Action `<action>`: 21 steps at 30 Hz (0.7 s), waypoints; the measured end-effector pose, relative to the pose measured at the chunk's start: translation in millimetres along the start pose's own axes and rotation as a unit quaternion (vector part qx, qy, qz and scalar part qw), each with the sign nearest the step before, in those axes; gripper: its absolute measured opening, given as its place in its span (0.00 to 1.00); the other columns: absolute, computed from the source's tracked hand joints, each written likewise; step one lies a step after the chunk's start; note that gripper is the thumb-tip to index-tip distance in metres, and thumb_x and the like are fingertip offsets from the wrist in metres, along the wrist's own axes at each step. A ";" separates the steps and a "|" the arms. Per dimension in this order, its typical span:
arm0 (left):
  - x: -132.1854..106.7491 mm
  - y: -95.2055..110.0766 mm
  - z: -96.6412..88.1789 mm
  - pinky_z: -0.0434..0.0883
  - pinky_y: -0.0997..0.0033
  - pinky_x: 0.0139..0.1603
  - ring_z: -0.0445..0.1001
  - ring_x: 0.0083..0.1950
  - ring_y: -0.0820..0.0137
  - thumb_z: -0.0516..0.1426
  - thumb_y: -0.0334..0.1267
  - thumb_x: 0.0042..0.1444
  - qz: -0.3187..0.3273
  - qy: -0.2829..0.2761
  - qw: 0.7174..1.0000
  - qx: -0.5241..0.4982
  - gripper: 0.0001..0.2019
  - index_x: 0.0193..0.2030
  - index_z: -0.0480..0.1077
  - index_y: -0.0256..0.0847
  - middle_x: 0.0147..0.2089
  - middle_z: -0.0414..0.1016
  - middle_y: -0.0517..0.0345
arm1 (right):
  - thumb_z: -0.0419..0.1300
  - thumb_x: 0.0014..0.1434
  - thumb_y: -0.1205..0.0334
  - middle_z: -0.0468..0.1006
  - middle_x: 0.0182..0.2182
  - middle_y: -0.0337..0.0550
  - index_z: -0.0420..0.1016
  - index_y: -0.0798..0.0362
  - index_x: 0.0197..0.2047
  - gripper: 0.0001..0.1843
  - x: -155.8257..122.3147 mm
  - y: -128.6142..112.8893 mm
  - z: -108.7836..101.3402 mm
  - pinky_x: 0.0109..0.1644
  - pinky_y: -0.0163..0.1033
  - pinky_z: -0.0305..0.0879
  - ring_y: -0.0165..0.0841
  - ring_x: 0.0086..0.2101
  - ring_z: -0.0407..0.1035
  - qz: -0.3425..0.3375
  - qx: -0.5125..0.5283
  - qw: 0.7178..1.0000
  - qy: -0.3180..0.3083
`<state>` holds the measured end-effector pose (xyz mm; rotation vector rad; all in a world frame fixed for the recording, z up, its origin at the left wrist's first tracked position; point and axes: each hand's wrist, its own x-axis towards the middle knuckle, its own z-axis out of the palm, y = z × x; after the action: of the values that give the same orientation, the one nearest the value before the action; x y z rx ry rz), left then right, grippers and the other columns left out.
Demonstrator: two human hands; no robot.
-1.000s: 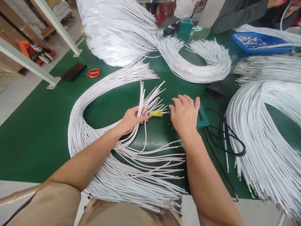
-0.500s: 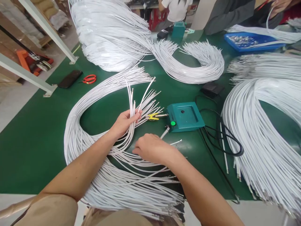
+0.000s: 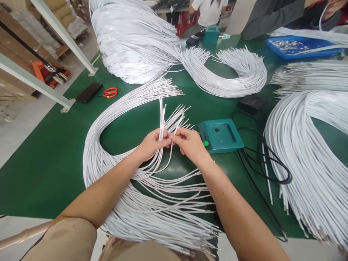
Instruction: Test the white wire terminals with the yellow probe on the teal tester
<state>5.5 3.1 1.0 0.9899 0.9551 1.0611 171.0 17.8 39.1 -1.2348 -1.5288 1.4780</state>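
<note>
My left hand (image 3: 154,144) is closed around a few white wires (image 3: 161,119) whose ends point up and away from me. Close against it, my right hand (image 3: 189,142) pinches a single white wire (image 3: 176,127) between thumb and fingers. These wires bend down into a large curved bundle of white wires (image 3: 94,145) that lies on the table under my forearms. Just right of my right hand stands a teal device (image 3: 221,135) with a green button (image 3: 206,143); its clip side is hidden behind that hand.
A black cable (image 3: 282,181) loops right of the device. Big white wire bundles (image 3: 304,137) lie at the right, with more at the back (image 3: 130,40). Red-handled scissors (image 3: 110,92) and a black phone (image 3: 89,92) lie at left. A blue tray (image 3: 293,54) and people (image 3: 272,18) are across the table.
My right hand has risen from the lower wires to beside my left hand and taken hold of one wire. My left hand keeps its wires. The view has shifted slightly.
</note>
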 end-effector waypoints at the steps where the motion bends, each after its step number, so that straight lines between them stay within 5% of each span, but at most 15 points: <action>1: 0.0 0.2 -0.1 0.67 0.78 0.33 0.71 0.31 0.78 0.67 0.35 0.45 -0.002 0.001 1.000 0.002 0.15 0.30 0.63 0.37 0.30 0.71 0.65 | 0.63 0.50 0.51 0.68 0.17 0.33 0.68 0.54 0.23 0.16 0.3 -0.6 1.4 0.18 0.32 0.49 0.23 0.16 0.55 0.004 0.013 1.000 -0.004; 8: -2.1 5.2 1.1 0.68 0.75 0.37 0.74 0.34 0.75 0.66 0.34 0.46 -0.028 -0.043 0.998 0.030 0.15 0.31 0.62 0.37 0.34 0.74 0.60 | 0.66 0.47 0.53 0.67 0.17 0.31 0.69 0.53 0.26 0.14 4.9 -0.7 4.5 0.18 0.31 0.53 0.22 0.16 0.56 -0.022 0.117 0.987 0.110; 16: -1.6 6.0 2.7 0.65 0.81 0.26 0.74 0.32 0.75 0.67 0.36 0.45 -0.011 0.018 1.000 -0.019 0.17 0.30 0.59 0.38 0.28 0.70 0.64 | 0.66 0.47 0.53 0.71 0.19 0.35 0.72 0.54 0.25 0.13 5.3 3.3 10.3 0.20 0.31 0.53 0.24 0.19 0.60 -0.003 0.111 0.994 0.014; 21: -2.8 2.4 2.7 0.64 0.80 0.24 0.77 0.32 0.72 0.66 0.39 0.46 -0.001 0.020 0.997 0.077 0.17 0.30 0.60 0.38 0.30 0.72 0.61 | 0.67 0.45 0.56 0.74 0.22 0.36 0.73 0.54 0.28 0.12 7.4 5.0 9.0 0.21 0.31 0.57 0.24 0.20 0.61 -0.015 0.146 0.984 0.102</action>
<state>6.9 0.4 4.4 1.0976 1.0826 1.0206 161.1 21.2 31.9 -1.1428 -1.1455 1.4454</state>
